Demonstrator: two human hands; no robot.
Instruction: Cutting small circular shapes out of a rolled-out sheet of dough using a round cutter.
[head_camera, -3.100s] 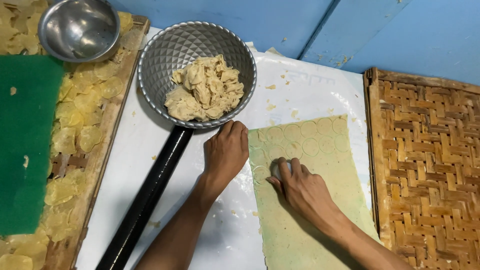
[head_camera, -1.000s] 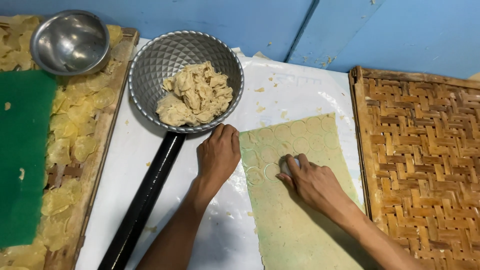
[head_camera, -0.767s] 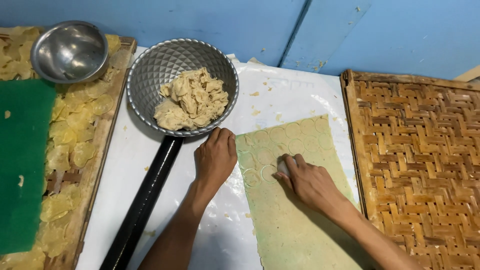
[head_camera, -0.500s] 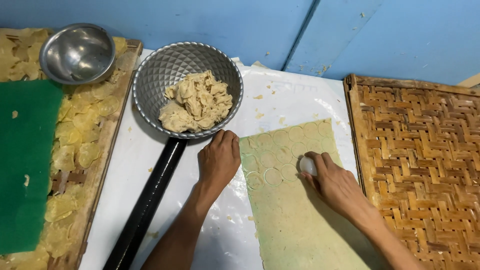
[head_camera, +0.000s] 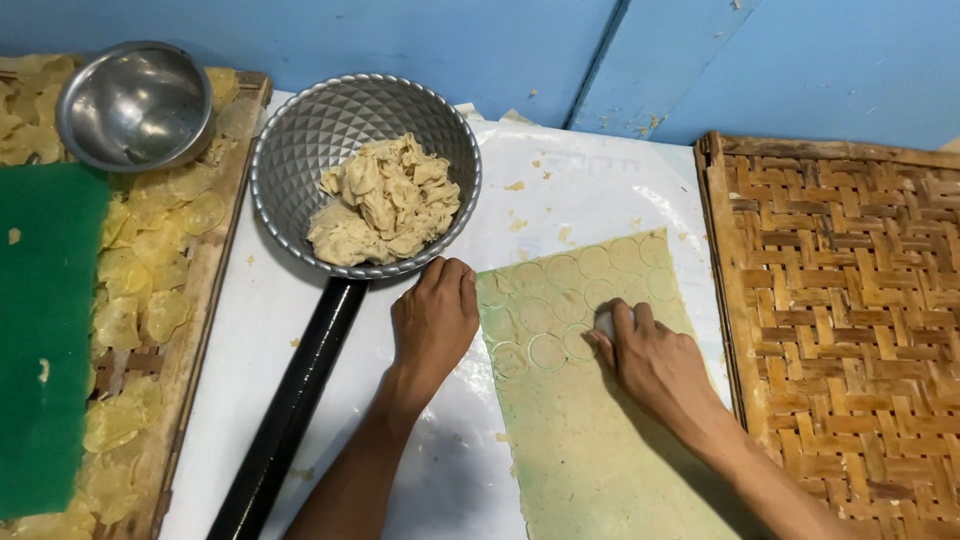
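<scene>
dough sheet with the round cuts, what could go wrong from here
1. The circles on the dough sheet sit very close together; the next press by the right hand, which covers a small round cutter, might overlap a cut one.
2. The left hand pins only the sheet's left edge, so the thin sheet could shift or wrinkle.
3. The left hand lies beside the pan of dough scraps; a nudge might jolt it.
</scene>
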